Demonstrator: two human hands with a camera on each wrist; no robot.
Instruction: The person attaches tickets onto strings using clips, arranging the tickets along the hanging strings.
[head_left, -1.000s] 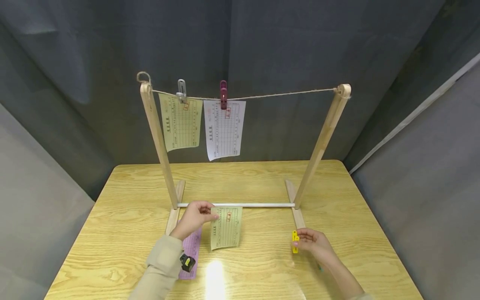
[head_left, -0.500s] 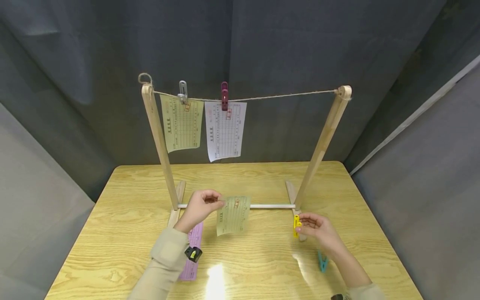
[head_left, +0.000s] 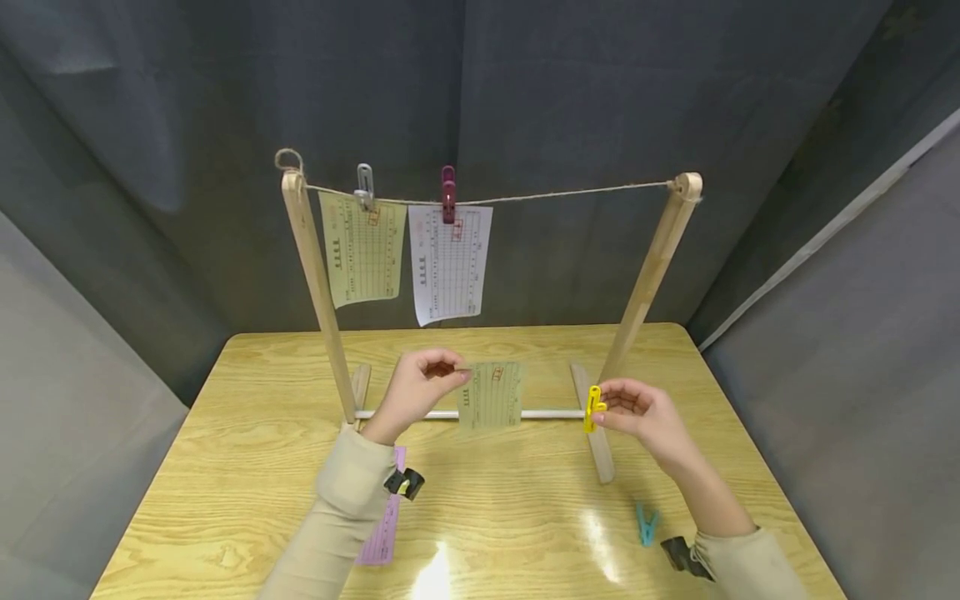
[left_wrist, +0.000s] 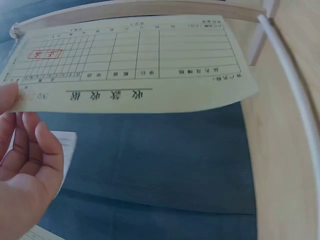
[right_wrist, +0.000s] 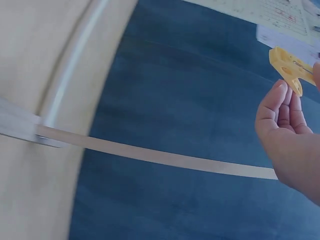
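Note:
My left hand (head_left: 420,387) pinches a pale yellow receipt slip (head_left: 491,397) by its upper left corner, above the table near the white crossbar. In the left wrist view the printed slip (left_wrist: 150,65) stretches out from the thumb and fingers. A yellow clothespin (head_left: 592,409) is held upright between the thumb and fingers of my right hand (head_left: 648,421), in front of the right post's base. The right wrist view shows this clothespin (right_wrist: 286,67) at the fingertips. Above, a twine line (head_left: 562,196) carries a yellow slip (head_left: 365,258) and a white slip (head_left: 450,267).
A silver clip (head_left: 364,185) and a dark red clip (head_left: 448,196) hold the hanging slips. Wooden posts (head_left: 648,279) stand at both ends, joined by a white bar (head_left: 551,414). On the table (head_left: 525,517) lie a teal clothespin (head_left: 646,525) and a purple slip (head_left: 382,533).
Both hands have risen and moved away from the table's front; the left one also went right with the yellow slip. The teal clothespin has come into fuller view beside the right forearm.

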